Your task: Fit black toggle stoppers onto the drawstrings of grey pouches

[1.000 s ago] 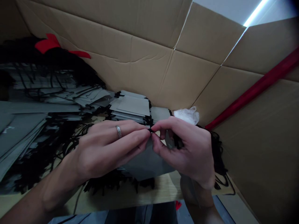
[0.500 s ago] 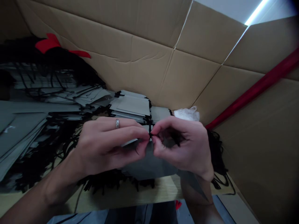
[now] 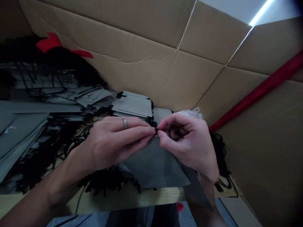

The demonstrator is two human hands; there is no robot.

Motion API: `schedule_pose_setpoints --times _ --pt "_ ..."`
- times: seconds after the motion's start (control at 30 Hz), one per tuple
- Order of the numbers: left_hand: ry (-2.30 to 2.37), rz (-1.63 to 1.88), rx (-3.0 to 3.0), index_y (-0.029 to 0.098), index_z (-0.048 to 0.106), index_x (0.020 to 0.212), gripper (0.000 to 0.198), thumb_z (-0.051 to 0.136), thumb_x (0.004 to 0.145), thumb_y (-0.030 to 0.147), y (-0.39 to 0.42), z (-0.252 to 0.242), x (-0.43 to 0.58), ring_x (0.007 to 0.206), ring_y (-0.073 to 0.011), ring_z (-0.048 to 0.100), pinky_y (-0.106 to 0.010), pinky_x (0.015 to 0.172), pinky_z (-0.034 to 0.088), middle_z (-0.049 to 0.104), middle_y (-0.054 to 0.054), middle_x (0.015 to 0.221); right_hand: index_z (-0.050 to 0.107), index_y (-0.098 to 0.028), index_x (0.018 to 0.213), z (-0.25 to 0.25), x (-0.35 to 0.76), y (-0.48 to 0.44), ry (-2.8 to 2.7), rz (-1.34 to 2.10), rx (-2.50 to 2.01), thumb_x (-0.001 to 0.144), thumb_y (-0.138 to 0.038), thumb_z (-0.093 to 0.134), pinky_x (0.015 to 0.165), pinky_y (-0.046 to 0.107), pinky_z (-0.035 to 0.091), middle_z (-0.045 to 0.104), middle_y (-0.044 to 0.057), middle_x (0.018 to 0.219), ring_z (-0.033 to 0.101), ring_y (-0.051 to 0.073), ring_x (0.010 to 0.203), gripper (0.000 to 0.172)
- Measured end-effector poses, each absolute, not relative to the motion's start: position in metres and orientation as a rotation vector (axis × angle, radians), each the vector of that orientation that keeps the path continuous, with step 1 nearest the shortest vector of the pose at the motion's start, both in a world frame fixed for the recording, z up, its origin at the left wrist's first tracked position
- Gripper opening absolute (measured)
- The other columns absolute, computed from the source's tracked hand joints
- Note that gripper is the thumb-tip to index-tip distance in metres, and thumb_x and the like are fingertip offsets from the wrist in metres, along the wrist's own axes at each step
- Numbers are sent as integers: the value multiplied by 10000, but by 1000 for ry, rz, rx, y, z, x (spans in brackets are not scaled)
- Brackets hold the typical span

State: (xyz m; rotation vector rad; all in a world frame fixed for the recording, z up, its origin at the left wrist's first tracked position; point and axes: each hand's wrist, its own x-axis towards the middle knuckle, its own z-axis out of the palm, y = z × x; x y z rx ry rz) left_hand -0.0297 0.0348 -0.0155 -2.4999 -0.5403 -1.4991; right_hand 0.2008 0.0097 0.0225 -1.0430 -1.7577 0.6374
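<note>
My left hand [image 3: 123, 138], with a ring on one finger, is closed in a pinch on a bit of black cord [image 3: 156, 130]. Opposite it, fingertips almost touching, my right hand [image 3: 189, 138] pinches the same black cord. A grey card [image 3: 158, 167] hangs below the fingertips, over the table's front edge. Another grey sheet [image 3: 197, 186] shows beneath my right wrist. The cord between the fingertips is small and mostly covered, so I cannot make out whether it is knotted.
Stacks of grey cards with black cords [image 3: 134, 105] stand behind my hands. More cards [image 3: 26, 135] and black cords fill the left side, with red strips [image 3: 49, 44] on top. Clear plastic [image 3: 191, 113] lies behind my right hand. Cardboard walls [image 3: 151, 56] enclose the wooden table [image 3: 163, 196].
Both hands have shifted slightly right and up, still pinching the cord. My left fingers have drawn closer together. The grey card has swung so that more of its face shows.
</note>
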Motion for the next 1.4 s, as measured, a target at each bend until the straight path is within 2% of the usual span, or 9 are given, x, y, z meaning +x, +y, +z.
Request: schedule_pose_setpoints --times 0.1,0.23,0.33,0.5,0.6,0.77,1.03,1.2,1.4 --pt "-475 -1471 -2465 208 817 1234 218 873 1039 126 32 -20 -32 998 -192 901 -259 959 749 908 -54 1186 805 -191 851 22 199 7 -1778 506 -1054 790 -90 791 464 183 428 718 -50 656 595 79 529 119" --pt "-512 -1415 -2436 194 779 1310 272 825 1063 90 24 -21 -32 1078 -225 900 -297 959 756 894 -90 1262 796 -207 872 18 198 2 -1855 291 -1058 844 -101 788 516 207 473 719 -63 679 590 75 540 110" --pt "-588 -1371 -2434 216 754 1263 215 789 1086 98 17 -17 -30 1043 -230 901 -303 912 753 895 -60 1195 783 -206 908 14 197 -1 -1921 96 -1012 897 -105 771 603 239 538 747 -49 737 618 90 585 103" --pt "-631 -1362 -2426 179 734 1269 169 780 1111 142 11 -18 -31 1010 -234 876 -333 902 731 872 -96 1186 762 -214 944 7 194 3 -1985 -139 -881 960 -112 705 678 276 592 774 -19 793 701 133 678 118" --pt "-603 -1374 -2405 184 740 1225 116 780 1117 169 13 -19 -32 925 -220 856 -317 794 693 855 -72 1091 763 -209 954 5 193 5 -1990 -148 -832 965 -110 710 695 276 605 793 -16 822 694 126 674 113" --pt "-536 -1410 -2411 164 751 1145 44 780 1116 180 19 -17 -32 849 -180 837 -266 764 667 847 -55 1029 774 -185 933 7 194 7 -1974 -28 -793 908 -82 733 676 240 583 761 -41 789 676 95 656 114" --pt "-542 -1537 -2505 231 755 1044 118 832 1000 154 21 -9 -32 717 -146 816 -235 669 650 851 7 929 779 -180 870 14 198 10 -1942 396 -766 781 -49 776 637 182 550 701 -86 721 603 45 603 158" --pt "-585 -1656 -2523 245 747 1004 167 845 916 141 19 -8 -28 665 -135 790 -238 603 592 840 30 873 787 -170 837 16 200 14 -1888 710 -719 755 -21 791 516 136 470 686 -74 689 560 37 572 170" --pt "-560 -1849 -2688 254 753 956 196 881 871 132 25 -10 -26 698 -129 800 -213 673 627 810 52 807 798 -158 806 21 201 18 -1817 980 -728 739 -45 820 459 129 474 720 -37 675 590 53 528 133"
